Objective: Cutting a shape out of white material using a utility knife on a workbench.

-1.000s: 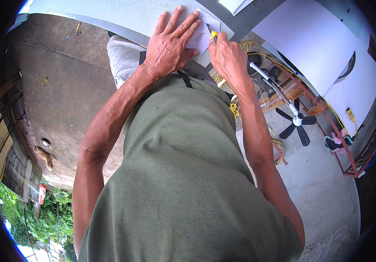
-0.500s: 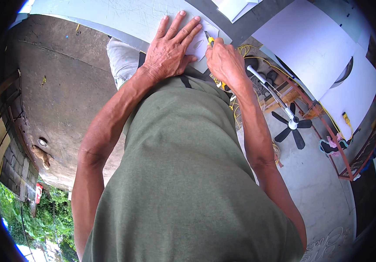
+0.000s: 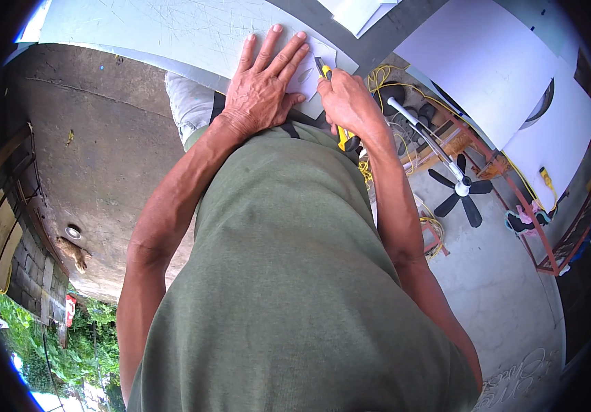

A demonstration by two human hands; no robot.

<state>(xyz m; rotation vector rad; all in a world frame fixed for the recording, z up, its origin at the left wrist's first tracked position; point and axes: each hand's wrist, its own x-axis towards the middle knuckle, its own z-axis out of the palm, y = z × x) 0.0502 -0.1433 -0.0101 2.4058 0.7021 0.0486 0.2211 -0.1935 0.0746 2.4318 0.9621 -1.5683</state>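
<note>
My left hand [image 3: 261, 89] lies flat on a small white sheet [image 3: 304, 79], fingers spread toward the far side. Curved outlines show on this sheet, one of them a narrow leaf shape. Just to the right, my right hand [image 3: 352, 103] is closed around a yellow and black utility knife [image 3: 324, 69]. The knife's dark tip end points away from me, over the sheet's right part; whether the blade touches it I cannot tell. Its yellow back end shows below my palm. Beneath lies a large pale, scratched board [image 3: 151, 31].
Large white sheets [image 3: 477, 65] lie at the right, a yellow tool [image 3: 547, 178] on one. More white pieces [image 3: 361, 12] are at the top. A fan with dark blades [image 3: 461, 187], a reddish metal frame [image 3: 525, 233] and yellow cord [image 3: 378, 79] stand or lie right of my arm.
My right hand and the knife have shifted slightly toward me and left, and the knife's yellow back end shows more. My left hand stays flat on the sheet. The whole view has shifted a little.
</note>
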